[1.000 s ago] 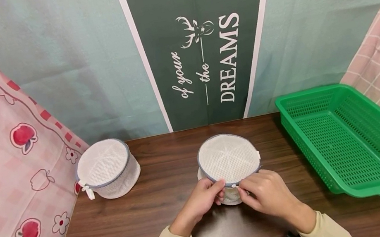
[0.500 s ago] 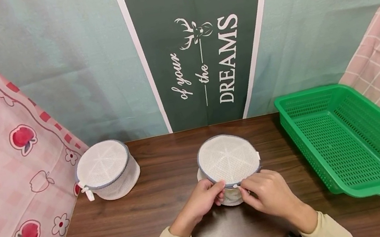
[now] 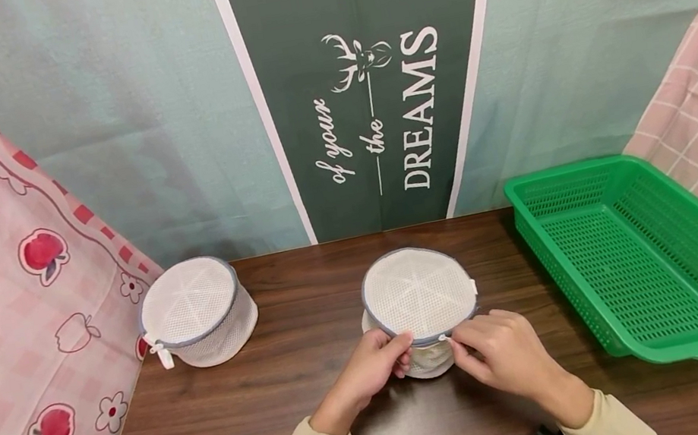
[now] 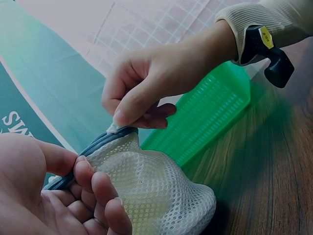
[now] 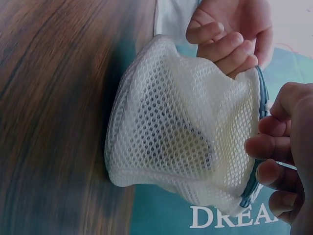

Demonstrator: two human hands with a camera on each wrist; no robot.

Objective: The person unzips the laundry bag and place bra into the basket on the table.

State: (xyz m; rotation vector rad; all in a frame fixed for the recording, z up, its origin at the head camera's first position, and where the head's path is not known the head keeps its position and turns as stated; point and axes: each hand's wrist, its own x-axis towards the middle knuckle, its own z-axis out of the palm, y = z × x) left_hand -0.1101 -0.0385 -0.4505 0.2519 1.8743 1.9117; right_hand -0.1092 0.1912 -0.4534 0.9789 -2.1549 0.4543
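Note:
A round white mesh laundry bag (image 3: pixel 418 290) with a blue-grey zipper around its top stands on the table in front of me. My left hand (image 3: pixel 379 362) pinches the zippered rim at the near side, thumb on top. Just to the right, my right hand (image 3: pixel 502 353) pinches the small white zipper pull (image 3: pixel 444 338). Through the mesh in the left wrist view, something pale yellow (image 4: pixel 149 196) shows inside the bag; its kind is unclear. The right wrist view shows the bag's mesh side (image 5: pixel 171 132) bulging, with a darker patch behind the holes.
A second mesh laundry bag (image 3: pixel 190 302), with its zipper pull hanging at the left, stands at the back left of the wooden table (image 3: pixel 218 432). On the right lies a green plastic basket (image 3: pixel 634 262). Printed cloths hang at the back and both sides.
My right hand has slid a little to the right along the rim, and the zipper pull has moved with it. The left hand keeps its hold in the same place.

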